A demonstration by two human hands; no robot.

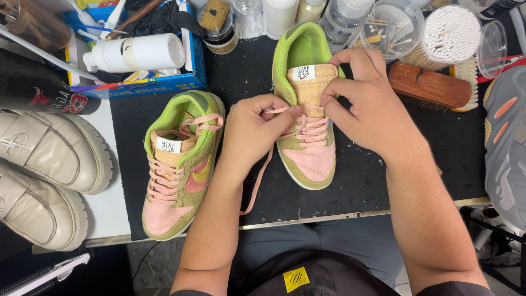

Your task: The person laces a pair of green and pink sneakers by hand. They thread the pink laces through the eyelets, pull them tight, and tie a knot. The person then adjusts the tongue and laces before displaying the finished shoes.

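Lacing work on the right-hand low-top sneaker [307,137], green lining, tan sides, pink canvas toe, sitting toe toward the person on the black mat [356,181] that covers the surface.

Left hand [255,134]: curled shut, pinching the pink flat shoelace [262,175] just beside the upper eyelets; the lace's loose tail hangs down past the mat edge toward the lap.

Right hand [364,101]: fingers closed on the tan tongue [312,82] and top of the lace rows, thumb pressing at the upper eyelets.

Step, as I read it: threading or tightening the top lace rows, most lower rows already crossed. Next move likely calls for keeping the tongue flat while feeding the lace end through an upper eyelet, with even tension on both sides.

Matching second sneaker [178,170] lies just left, apart from the hands, already laced, lace ends tucked loosely at the collar.

Around: pair of cream chunky leather shoes [46,164] far left, white plastic bottle [137,53] lying in a blue box [194,60], wooden-backed brush [430,85] right, round tub of cotton swabs [452,30] above it, grey sneaker with orange marks [507,137] at the right edge.

Hard to tell: the lace tip, the other lace end and which eyelet is in play are hidden under the fingers. Grey sneaker and cream shoes are cut off by the frame.
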